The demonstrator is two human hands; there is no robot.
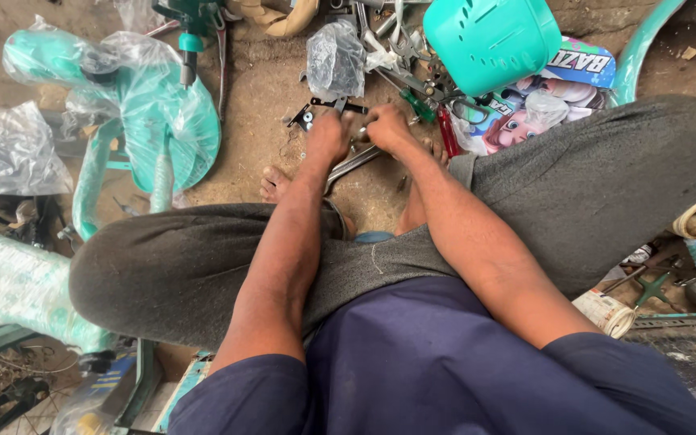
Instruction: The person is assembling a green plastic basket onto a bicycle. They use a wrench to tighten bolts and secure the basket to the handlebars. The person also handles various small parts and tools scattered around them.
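Down between the knees, a wrench lies on the dirt floor; just beyond it the left hand and right hand pinch a small part together, below a teal basket.

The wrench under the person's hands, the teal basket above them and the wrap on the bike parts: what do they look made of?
Wrench: looks like bare steel, grey with a dull shine.
Basket: likely moulded plastic, smooth, uniform teal, with slotted holes.
Wrap: thin clear plastic film, crinkled and glinting.
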